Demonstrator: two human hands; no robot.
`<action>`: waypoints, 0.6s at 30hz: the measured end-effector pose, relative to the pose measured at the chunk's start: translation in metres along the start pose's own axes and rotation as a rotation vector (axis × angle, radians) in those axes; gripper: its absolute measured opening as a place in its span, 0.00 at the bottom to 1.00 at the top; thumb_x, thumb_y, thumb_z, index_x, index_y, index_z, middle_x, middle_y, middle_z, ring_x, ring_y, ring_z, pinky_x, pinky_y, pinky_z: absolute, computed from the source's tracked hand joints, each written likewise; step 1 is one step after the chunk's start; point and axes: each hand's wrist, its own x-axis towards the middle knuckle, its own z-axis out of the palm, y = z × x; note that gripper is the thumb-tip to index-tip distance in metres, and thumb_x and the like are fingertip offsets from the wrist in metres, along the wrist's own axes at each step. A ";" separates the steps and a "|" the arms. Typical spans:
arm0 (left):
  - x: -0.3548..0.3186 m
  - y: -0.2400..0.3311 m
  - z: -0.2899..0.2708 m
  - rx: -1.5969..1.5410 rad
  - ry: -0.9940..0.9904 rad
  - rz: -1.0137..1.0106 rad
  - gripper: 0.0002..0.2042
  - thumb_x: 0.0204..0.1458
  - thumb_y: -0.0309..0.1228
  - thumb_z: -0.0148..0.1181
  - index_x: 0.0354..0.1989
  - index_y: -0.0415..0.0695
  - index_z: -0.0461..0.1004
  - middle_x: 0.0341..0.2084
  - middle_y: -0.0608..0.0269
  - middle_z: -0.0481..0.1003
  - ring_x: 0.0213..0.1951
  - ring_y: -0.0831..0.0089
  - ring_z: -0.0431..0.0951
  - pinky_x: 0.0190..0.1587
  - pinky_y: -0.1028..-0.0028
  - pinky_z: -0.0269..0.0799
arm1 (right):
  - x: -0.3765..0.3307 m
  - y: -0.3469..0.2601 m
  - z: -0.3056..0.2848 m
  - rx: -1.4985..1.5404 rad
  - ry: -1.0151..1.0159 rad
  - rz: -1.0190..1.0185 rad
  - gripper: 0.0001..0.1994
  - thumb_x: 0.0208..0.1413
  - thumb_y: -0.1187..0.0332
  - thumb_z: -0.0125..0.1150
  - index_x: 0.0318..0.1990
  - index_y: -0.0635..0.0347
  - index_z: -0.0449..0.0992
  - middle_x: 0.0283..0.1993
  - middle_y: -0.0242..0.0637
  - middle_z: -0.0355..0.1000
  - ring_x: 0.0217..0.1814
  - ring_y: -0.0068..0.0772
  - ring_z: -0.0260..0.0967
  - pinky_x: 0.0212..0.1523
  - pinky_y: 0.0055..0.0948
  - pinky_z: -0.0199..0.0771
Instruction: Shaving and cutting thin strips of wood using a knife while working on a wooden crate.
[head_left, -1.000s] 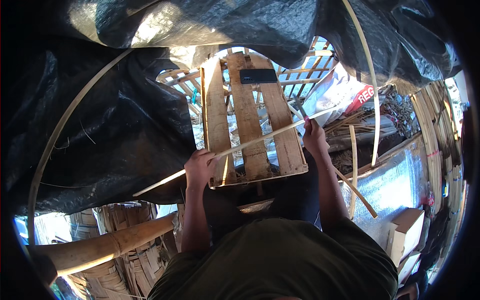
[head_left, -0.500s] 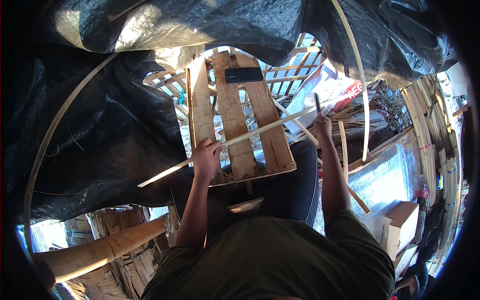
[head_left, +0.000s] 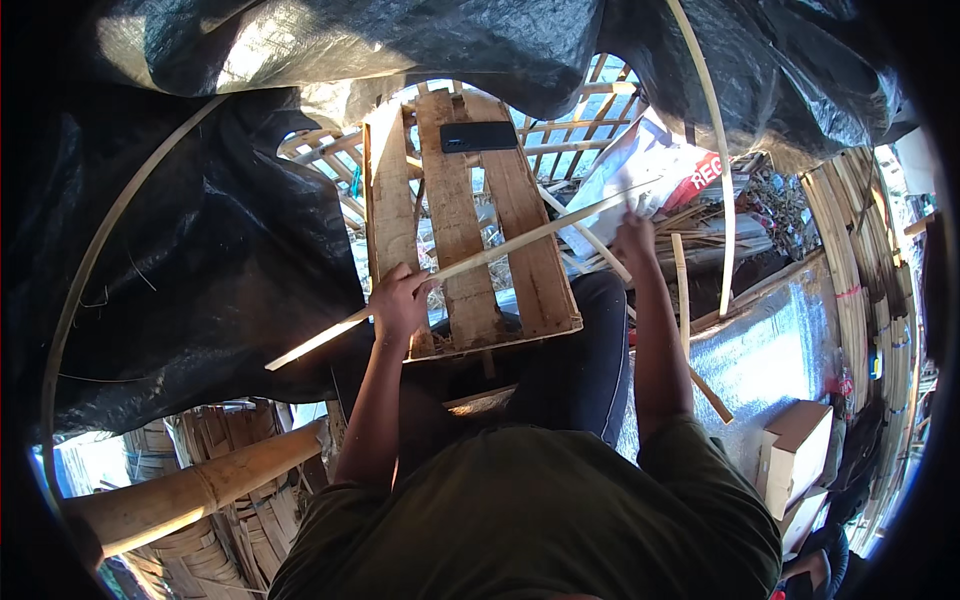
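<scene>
At nine o'clock, left hand [head_left: 399, 302] wrapped round the strip [head_left: 520, 241]: keep it steady; right hand [head_left: 634, 238], two o'clock, grip too blurred to tell.

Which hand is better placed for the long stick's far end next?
Probably the right hand: it's close to the far end of the stick, while the left hand grips it nearer the other end.

- Dark olive-green fabric shirt [head_left: 540, 510], plain and lightly creased
- Loose short sleeves [head_left: 690, 460] of the same olive-green, leaving the forearms bare
- Dark, nearly black long trousers [head_left: 570, 365], a thin pale line [head_left: 619, 400] running down the right leg's outer side
- Bare left hand [head_left: 400, 300]; bare right hand [head_left: 635, 238], slightly blurred
</scene>
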 end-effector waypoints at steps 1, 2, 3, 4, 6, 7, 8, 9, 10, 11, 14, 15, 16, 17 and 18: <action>0.000 0.000 0.001 0.007 0.030 0.018 0.10 0.45 0.36 0.71 0.34 0.46 0.83 0.22 0.62 0.70 0.26 0.63 0.74 0.28 0.65 0.67 | 0.000 -0.001 0.000 -0.005 0.220 -0.180 0.19 0.68 0.57 0.42 0.35 0.63 0.72 0.17 0.32 0.62 0.12 0.24 0.56 0.11 0.33 0.57; 0.000 -0.001 0.001 0.009 0.035 0.023 0.10 0.45 0.36 0.71 0.33 0.47 0.83 0.22 0.62 0.70 0.26 0.63 0.74 0.28 0.65 0.67 | 0.000 0.000 0.001 -0.003 0.165 -0.108 0.19 0.68 0.57 0.42 0.35 0.63 0.72 0.17 0.32 0.62 0.12 0.24 0.56 0.11 0.33 0.57; 0.000 -0.001 0.002 0.006 0.012 0.007 0.10 0.45 0.36 0.71 0.33 0.47 0.83 0.22 0.62 0.70 0.26 0.63 0.74 0.28 0.65 0.67 | -0.001 0.001 0.003 -0.341 -0.101 -0.216 0.18 0.67 0.57 0.42 0.35 0.61 0.72 0.17 0.31 0.61 0.12 0.23 0.56 0.12 0.33 0.57; 0.000 -0.001 0.002 0.012 0.044 0.028 0.10 0.45 0.36 0.71 0.33 0.47 0.83 0.22 0.62 0.70 0.26 0.63 0.74 0.28 0.65 0.67 | -0.002 0.001 0.003 -0.384 -0.367 -0.107 0.18 0.68 0.57 0.41 0.35 0.60 0.71 0.17 0.31 0.61 0.13 0.24 0.57 0.12 0.33 0.58; 0.000 -0.002 0.003 0.008 0.030 0.019 0.09 0.44 0.36 0.71 0.32 0.47 0.83 0.22 0.63 0.69 0.26 0.64 0.74 0.27 0.66 0.67 | -0.003 0.003 0.007 -0.348 -0.510 0.058 0.18 0.68 0.57 0.40 0.34 0.59 0.70 0.17 0.31 0.61 0.13 0.24 0.57 0.13 0.33 0.60; -0.001 -0.002 0.003 0.010 0.032 0.011 0.09 0.44 0.36 0.71 0.32 0.47 0.83 0.22 0.63 0.69 0.26 0.64 0.74 0.27 0.66 0.67 | -0.004 0.005 0.010 -0.272 -0.405 0.049 0.21 0.69 0.54 0.38 0.32 0.60 0.71 0.16 0.31 0.60 0.13 0.27 0.60 0.13 0.33 0.62; -0.001 -0.003 0.004 0.021 0.030 0.009 0.09 0.44 0.36 0.71 0.32 0.47 0.83 0.22 0.63 0.69 0.26 0.63 0.73 0.27 0.65 0.67 | -0.003 0.005 0.011 -0.200 -0.259 -0.018 0.25 0.70 0.52 0.37 0.30 0.61 0.71 0.14 0.31 0.60 0.12 0.30 0.63 0.13 0.34 0.65; -0.001 -0.003 0.004 0.024 0.005 -0.007 0.09 0.44 0.36 0.71 0.31 0.47 0.83 0.21 0.63 0.69 0.26 0.63 0.73 0.27 0.65 0.67 | -0.004 0.007 0.013 -0.187 0.052 -0.163 0.24 0.69 0.53 0.39 0.28 0.61 0.70 0.15 0.33 0.62 0.12 0.30 0.63 0.12 0.33 0.63; -0.001 -0.003 0.005 0.032 0.021 0.005 0.09 0.44 0.36 0.71 0.31 0.47 0.83 0.21 0.63 0.69 0.26 0.63 0.73 0.27 0.65 0.67 | -0.003 0.009 0.015 -0.233 0.191 -0.138 0.21 0.69 0.56 0.37 0.32 0.61 0.72 0.17 0.34 0.64 0.15 0.29 0.63 0.17 0.38 0.64; -0.001 -0.003 0.005 0.020 0.053 0.022 0.10 0.44 0.38 0.71 0.32 0.48 0.83 0.21 0.63 0.68 0.25 0.63 0.73 0.26 0.65 0.66 | -0.001 0.011 0.015 -0.427 0.045 -0.174 0.21 0.69 0.56 0.37 0.33 0.62 0.72 0.18 0.37 0.66 0.16 0.32 0.65 0.18 0.38 0.65; 0.000 -0.004 0.006 -0.003 0.076 0.031 0.09 0.44 0.38 0.70 0.31 0.49 0.83 0.20 0.63 0.67 0.24 0.63 0.72 0.26 0.65 0.66 | 0.004 0.021 0.018 -0.698 -0.205 -0.454 0.22 0.68 0.57 0.37 0.35 0.66 0.73 0.20 0.42 0.69 0.18 0.37 0.68 0.20 0.38 0.68; 0.000 -0.003 0.006 -0.017 0.046 0.012 0.08 0.45 0.37 0.70 0.30 0.48 0.82 0.21 0.63 0.68 0.25 0.63 0.72 0.26 0.65 0.66 | 0.008 0.024 0.015 -0.661 -0.261 -0.432 0.23 0.68 0.56 0.36 0.36 0.65 0.74 0.20 0.42 0.70 0.18 0.37 0.69 0.20 0.38 0.68; 0.000 -0.003 0.006 -0.020 0.069 0.019 0.08 0.45 0.37 0.70 0.30 0.48 0.82 0.21 0.63 0.68 0.25 0.63 0.72 0.26 0.65 0.66 | 0.009 0.029 0.016 -0.649 -0.324 -0.380 0.23 0.68 0.55 0.36 0.38 0.65 0.75 0.20 0.43 0.70 0.18 0.37 0.70 0.19 0.38 0.69; 0.000 -0.003 0.006 -0.023 0.061 0.020 0.08 0.45 0.37 0.70 0.30 0.48 0.82 0.21 0.63 0.68 0.25 0.63 0.72 0.26 0.65 0.65 | 0.012 0.031 0.015 -0.544 -0.178 -0.146 0.22 0.67 0.56 0.38 0.38 0.65 0.75 0.19 0.42 0.69 0.18 0.38 0.70 0.18 0.39 0.69; 0.000 -0.003 0.005 -0.025 0.048 0.021 0.08 0.45 0.37 0.70 0.29 0.48 0.82 0.21 0.63 0.68 0.25 0.63 0.72 0.26 0.65 0.65 | 0.013 0.034 0.015 -0.373 0.086 -0.166 0.21 0.67 0.58 0.39 0.37 0.66 0.75 0.20 0.46 0.71 0.22 0.45 0.73 0.23 0.44 0.72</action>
